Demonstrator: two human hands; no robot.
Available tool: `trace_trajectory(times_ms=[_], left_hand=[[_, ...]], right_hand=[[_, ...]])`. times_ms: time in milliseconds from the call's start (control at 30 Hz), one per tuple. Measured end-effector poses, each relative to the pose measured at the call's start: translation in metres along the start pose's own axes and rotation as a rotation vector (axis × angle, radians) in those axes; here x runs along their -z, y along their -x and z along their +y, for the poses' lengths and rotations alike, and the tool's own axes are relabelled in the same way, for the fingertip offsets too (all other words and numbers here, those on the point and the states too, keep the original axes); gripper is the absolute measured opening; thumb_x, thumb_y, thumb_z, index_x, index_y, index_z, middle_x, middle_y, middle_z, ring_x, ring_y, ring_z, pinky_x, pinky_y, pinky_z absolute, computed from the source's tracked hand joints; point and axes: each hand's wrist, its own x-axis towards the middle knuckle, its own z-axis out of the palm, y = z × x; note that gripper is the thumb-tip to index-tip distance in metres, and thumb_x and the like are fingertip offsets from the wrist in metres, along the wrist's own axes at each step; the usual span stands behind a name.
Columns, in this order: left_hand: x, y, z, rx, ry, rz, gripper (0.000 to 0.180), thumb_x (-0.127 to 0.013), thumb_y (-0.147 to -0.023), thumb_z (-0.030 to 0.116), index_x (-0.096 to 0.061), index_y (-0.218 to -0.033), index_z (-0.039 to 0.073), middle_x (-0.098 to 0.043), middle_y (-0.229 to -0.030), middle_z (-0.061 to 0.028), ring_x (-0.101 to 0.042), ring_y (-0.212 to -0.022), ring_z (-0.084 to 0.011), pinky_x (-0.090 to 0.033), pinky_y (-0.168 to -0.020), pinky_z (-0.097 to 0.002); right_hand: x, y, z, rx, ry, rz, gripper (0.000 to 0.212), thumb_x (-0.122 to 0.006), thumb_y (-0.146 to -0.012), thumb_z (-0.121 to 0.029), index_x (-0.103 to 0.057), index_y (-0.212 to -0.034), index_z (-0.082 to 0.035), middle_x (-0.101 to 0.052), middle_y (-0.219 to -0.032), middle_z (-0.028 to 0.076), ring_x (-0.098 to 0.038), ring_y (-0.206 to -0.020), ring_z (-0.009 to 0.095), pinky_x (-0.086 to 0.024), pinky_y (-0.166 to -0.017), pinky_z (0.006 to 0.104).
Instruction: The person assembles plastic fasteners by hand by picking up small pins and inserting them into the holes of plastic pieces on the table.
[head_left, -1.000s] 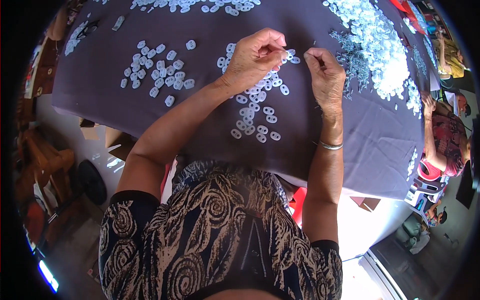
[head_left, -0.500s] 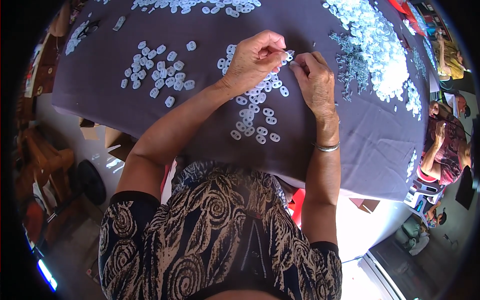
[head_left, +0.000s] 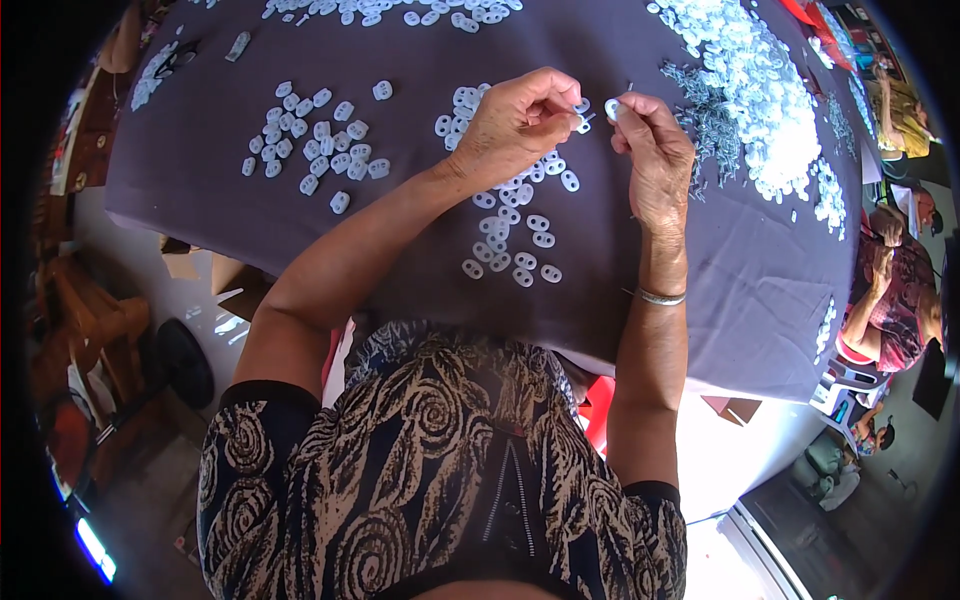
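My left hand (head_left: 522, 125) is closed in a pinch, holding a small white plastic piece (head_left: 583, 124) by its edge. A thin metal pin or screw seems to stick out of that piece. A short way to the right, my right hand (head_left: 657, 150) pinches a white oval two-hole plastic piece (head_left: 612, 110) between thumb and fingers. The two held pieces are apart. Below my left hand, loose two-hole plastic pieces (head_left: 508, 215) lie scattered on the dark tablecloth (head_left: 420, 260). Some of them are hidden under the left hand.
To the left lies a group of thicker-looking white pieces (head_left: 322, 148). Far right are a big heap of white pieces (head_left: 770, 110) and a pile of small metal screws (head_left: 708, 125). More white pieces (head_left: 400, 12) line the far edge. Another person (head_left: 885, 290) sits at the right.
My right hand has moved right, away from my left hand, and a white two-hole piece now shows in its pinch. The left hand has barely shifted.
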Motion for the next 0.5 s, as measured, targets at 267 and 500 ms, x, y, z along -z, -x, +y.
trace_trajectory(times_ms=[267,500], left_hand=[[0.0,0.0013,0.0003,-0.016,0.005,-0.035,0.018,-0.058,-0.083,-0.005,-0.054,-0.1,-0.001,-0.057,-0.089,-0.0023,-0.054,-0.072,-0.0028,-0.048,-0.06,-0.0184],[-0.0014,0.0016,0.0003,-0.017,0.002,-0.035,0.018,-0.058,-0.083,-0.004,-0.054,-0.1,-0.001,-0.056,-0.089,-0.0018,-0.053,-0.072,-0.0027,-0.048,-0.061,-0.0181]], right_hand=[[-0.0026,0.0018,0.0045,0.095,0.112,-0.042,0.011,-0.06,-0.087,-0.004,-0.062,-0.097,0.001,-0.055,-0.075,-0.001,-0.045,-0.064,0.006,-0.038,-0.058,0.0188],[-0.0029,0.002,0.0046,0.104,0.11,-0.058,0.011,-0.06,-0.087,-0.005,-0.062,-0.096,0.0,-0.054,-0.075,-0.001,-0.045,-0.064,0.006,-0.038,-0.058,0.0186]])
